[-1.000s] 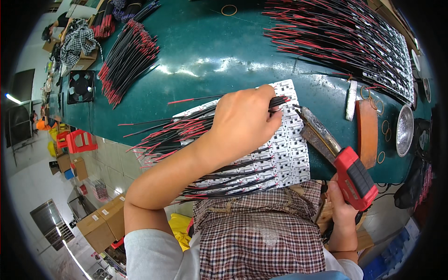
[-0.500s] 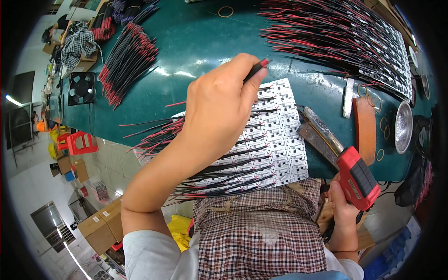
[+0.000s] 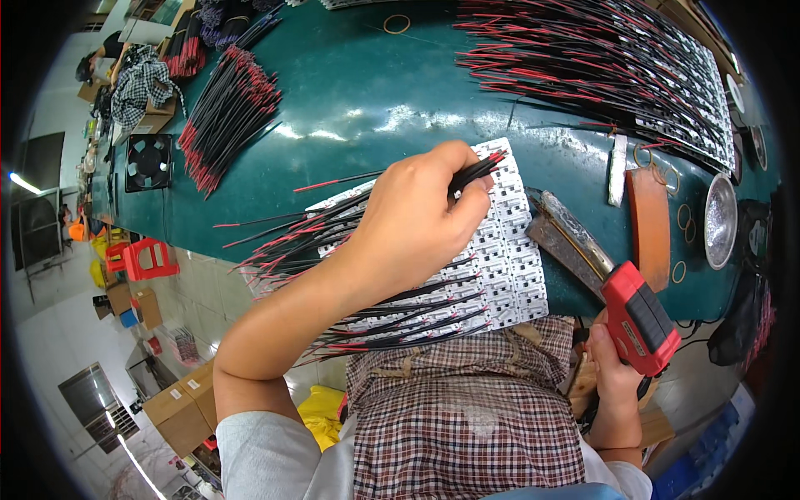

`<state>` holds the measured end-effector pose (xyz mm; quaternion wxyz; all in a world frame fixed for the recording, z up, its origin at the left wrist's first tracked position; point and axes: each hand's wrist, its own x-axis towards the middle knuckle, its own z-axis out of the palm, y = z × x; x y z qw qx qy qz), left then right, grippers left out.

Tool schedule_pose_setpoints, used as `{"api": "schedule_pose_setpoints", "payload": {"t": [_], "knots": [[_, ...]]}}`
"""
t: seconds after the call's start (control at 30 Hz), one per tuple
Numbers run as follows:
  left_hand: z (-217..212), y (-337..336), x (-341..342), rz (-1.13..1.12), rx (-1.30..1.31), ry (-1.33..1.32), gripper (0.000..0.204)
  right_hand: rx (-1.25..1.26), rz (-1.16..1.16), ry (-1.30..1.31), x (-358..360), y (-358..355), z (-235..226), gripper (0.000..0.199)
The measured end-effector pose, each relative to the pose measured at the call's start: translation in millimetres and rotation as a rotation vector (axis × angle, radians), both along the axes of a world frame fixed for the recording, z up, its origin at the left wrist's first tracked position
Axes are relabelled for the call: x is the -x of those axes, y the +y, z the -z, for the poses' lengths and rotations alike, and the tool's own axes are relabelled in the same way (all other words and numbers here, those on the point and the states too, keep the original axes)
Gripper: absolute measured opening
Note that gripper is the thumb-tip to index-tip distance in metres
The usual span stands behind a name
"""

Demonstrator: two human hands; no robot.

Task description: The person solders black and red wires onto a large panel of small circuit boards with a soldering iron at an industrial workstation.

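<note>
We have a green table (image 3: 333, 108) stretching across the scene, with a checked apron (image 3: 462, 425) at its near edge. At the far right we see a wide spread of black wires with red ends (image 3: 550, 62) lying across white boards (image 3: 712, 96). In the near middle, in front of us, sits a white board panel (image 3: 521, 279), set slightly askew, with rows of dark wires (image 3: 400, 312) reaching off its left side. At the far left we have a loose heap of red-tipped wires (image 3: 229, 121).

Our right hand (image 3: 615, 379) is closed around the red and black handle of a long-nosed metal tool (image 3: 637, 321), whose tip is just beside the panel's right edge. Our left hand (image 3: 429, 200) is above the panel, thumb and fingers pinched on a small wire bundle (image 3: 487, 167), its ends pointing right; we cannot tell whether they touch the boards.

To the right of the tool we see a silvery bowl (image 3: 720, 221), an orange-brown block (image 3: 648, 225) and a slim silvery bar (image 3: 617, 171), with thin rubber bands (image 3: 678, 272) lying beside the block.
</note>
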<state>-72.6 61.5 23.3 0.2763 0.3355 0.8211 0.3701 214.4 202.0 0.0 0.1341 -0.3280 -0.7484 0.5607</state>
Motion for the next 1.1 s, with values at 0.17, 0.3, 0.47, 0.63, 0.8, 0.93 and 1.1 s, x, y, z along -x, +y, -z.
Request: {"api": "schedule_pose_setpoints", "payload": {"t": [0.17, 0.3, 0.47, 0.63, 0.8, 0.93, 1.1], "knots": [[3, 0, -8, 0.122, 0.051, 0.112, 0.017, 0.03, 0.006, 0.012, -1, -2, -2, 0.021], [2, 0, -14, 0.091, 0.129, 0.095, 0.015, 0.106, -0.012, -0.062, -4, 0, -10, 0.024], [18, -2, -20, 0.076, 0.032, 0.242, 0.017, 0.1, -0.023, -0.117, -4, -1, -9, 0.023], [24, -2, -22, 0.09, 0.043, 0.297, 0.017, -0.053, -0.142, -0.091, 8, -1, -6, 0.023], [26, -2, -23, 0.086, 0.034, 0.316, 0.017, -0.012, -0.131, -0.085, 12, -2, -5, 0.021], [25, -2, -23, 0.092, 0.047, 0.329, 0.017, -0.034, -0.144, -0.075, 14, -3, -3, 0.02], [27, -2, -24, 0.098, 0.064, 0.34, 0.019, -0.075, -0.171, -0.077, 14, -1, -2, 0.02]]}}
